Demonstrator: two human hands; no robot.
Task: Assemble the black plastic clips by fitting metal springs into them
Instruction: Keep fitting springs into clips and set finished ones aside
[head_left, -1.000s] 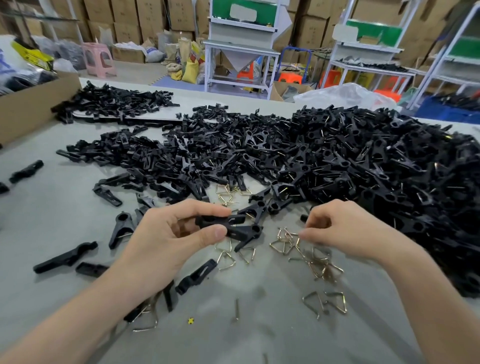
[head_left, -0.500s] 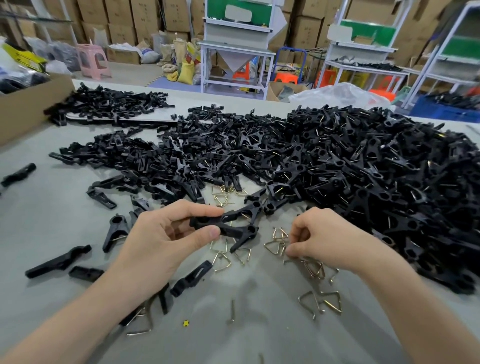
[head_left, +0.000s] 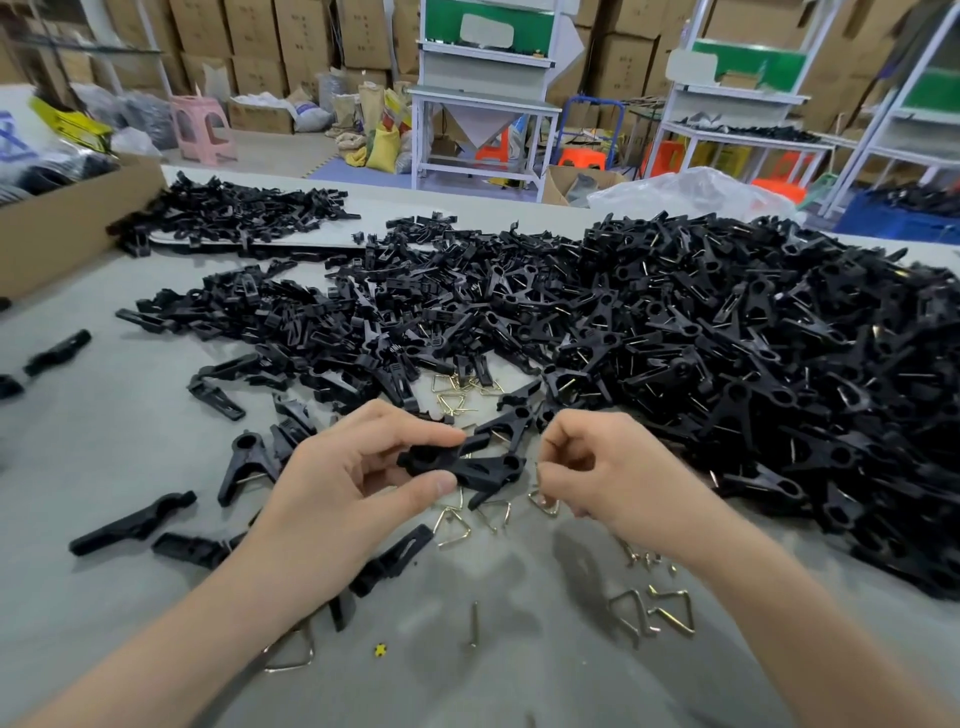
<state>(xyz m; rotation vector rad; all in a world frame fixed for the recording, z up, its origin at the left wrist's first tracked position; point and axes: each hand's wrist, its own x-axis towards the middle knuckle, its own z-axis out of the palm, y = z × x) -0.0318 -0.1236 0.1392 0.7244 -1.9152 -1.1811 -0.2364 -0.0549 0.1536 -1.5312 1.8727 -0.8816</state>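
My left hand (head_left: 337, 483) pinches a black plastic clip (head_left: 462, 464) between thumb and fingers, held above the grey table (head_left: 104, 441). My right hand (head_left: 608, 473) is just right of the clip, fingers curled, pinching a metal spring (head_left: 543, 501) whose loop hangs below the fingertips. Loose brass-coloured springs (head_left: 457, 525) lie under and between my hands, with more springs (head_left: 665, 613) near my right forearm. A large heap of black clips (head_left: 727, 353) fills the table's right and far side.
Single clip halves (head_left: 132, 525) lie scattered to the left. A cardboard box (head_left: 67, 228) stands at the far left edge. A second pile of black parts (head_left: 234, 213) lies at the back. Beyond the table are white workbenches and stacked cartons.
My right hand has lifted from the spring pile and moved left toward the clip, carrying a spring. The left hand keeps its hold on the clip.
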